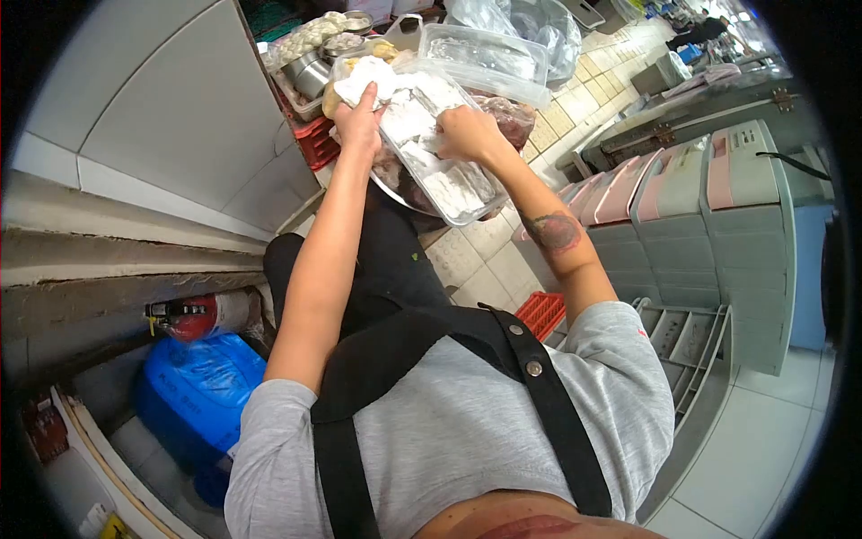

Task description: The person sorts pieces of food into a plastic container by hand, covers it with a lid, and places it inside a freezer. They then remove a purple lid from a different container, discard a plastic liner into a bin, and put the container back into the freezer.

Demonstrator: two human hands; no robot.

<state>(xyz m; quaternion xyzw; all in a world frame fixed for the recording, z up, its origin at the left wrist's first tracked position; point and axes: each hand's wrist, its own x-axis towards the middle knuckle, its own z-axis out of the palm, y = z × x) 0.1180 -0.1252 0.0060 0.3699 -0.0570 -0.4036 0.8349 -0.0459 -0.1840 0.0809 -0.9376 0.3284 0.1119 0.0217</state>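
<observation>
A clear rectangular tray (466,214) holds several white, powdery-looking blocks (458,187) and lies tilted over a bowl. My left hand (358,126) is at the tray's left side, its thumb pressed on a white piece (370,81). Over the tray's right half is my right hand (467,133), its fingers curled down against the white contents; what they hold, if anything, is hidden. Reddish food in a plastic bag (510,121) sits just right of the tray.
Beyond the tray stand a clear plastic container (485,58), metal bowls (307,75) and a red crate (316,144). Grey-and-pink bins (669,184) line the right. A blue jug (197,395) and fire extinguisher (202,316) stand lower left. A person (700,34) is far off, upper right.
</observation>
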